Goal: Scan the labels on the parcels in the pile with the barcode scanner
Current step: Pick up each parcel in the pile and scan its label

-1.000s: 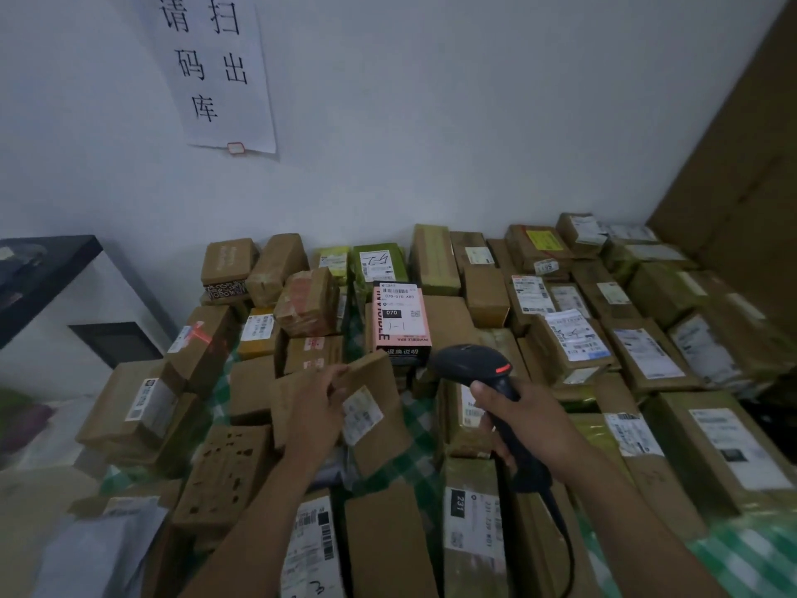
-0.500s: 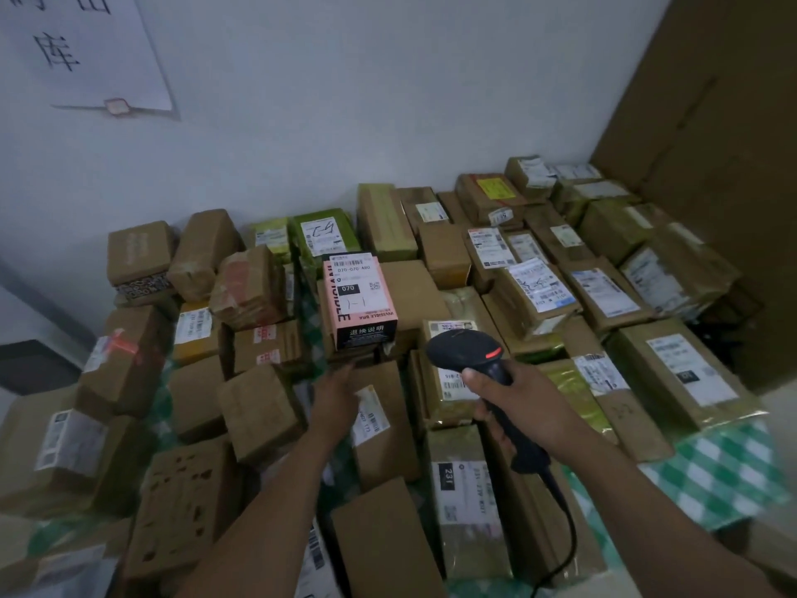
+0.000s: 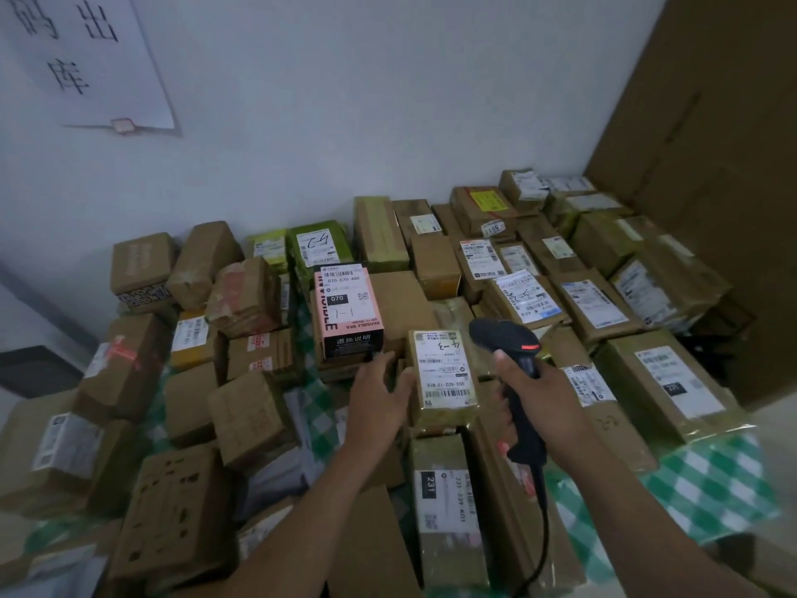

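While its handle runs nearward, the barcode scanner point(image 3: 502, 338) aims left.

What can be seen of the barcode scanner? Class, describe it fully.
The barcode scanner is a black, plastic-looking, pistol-shaped handheld with an orange mark on its head. The right hand grips its handle, holding it roughly upright above the pile, head tipped towards a white-labelled parcel beside it. A black cable hangs from the handle's base.
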Demonstrator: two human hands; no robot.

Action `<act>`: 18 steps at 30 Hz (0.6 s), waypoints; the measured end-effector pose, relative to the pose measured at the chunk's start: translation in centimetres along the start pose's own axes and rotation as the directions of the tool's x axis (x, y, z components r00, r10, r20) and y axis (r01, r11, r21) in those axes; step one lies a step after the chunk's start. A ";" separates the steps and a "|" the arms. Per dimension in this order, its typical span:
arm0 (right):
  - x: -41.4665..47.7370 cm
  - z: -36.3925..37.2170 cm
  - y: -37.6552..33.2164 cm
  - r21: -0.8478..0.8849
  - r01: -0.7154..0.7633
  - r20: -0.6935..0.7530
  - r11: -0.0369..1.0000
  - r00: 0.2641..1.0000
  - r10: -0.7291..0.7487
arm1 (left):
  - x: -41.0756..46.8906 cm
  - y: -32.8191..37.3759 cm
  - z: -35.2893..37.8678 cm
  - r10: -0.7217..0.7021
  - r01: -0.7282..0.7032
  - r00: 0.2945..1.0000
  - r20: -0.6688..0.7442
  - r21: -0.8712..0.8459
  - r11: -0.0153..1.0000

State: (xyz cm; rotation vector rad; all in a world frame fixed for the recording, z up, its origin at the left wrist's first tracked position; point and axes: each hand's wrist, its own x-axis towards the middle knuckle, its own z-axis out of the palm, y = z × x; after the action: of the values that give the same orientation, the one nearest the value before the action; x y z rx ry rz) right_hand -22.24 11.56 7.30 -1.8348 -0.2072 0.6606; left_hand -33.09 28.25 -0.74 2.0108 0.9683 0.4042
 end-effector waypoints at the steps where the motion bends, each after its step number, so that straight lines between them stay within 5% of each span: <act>1: 0.2 -0.4 0.0 0.008 -0.005 -0.022 1.000 1.000 0.005 | 0.0 0.8 0.8 -0.020 0.021 0.998 0.063 -0.024 0.999; 4: 0.8 -1.4 0.3 0.036 -0.016 -0.032 0.999 0.999 0.017 | 0.3 2.9 2.7 -0.100 0.109 0.974 0.202 -0.033 0.994; 10: 1.9 -3.0 1.0 0.059 -0.035 -0.004 0.998 0.999 0.035 | -0.5 6.1 5.9 -0.267 0.199 0.957 0.112 0.414 0.888; 18: 2.8 -4.7 0.3 0.061 -0.045 0.087 0.997 0.995 0.040 | -0.6 6.7 5.7 -0.368 0.327 0.928 0.061 0.340 0.882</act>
State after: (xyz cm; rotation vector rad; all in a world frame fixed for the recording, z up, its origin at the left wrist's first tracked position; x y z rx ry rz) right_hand -17.47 8.92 7.13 -1.7561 -0.2018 0.7680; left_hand -26.85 22.32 1.32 2.0589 1.3570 -0.0857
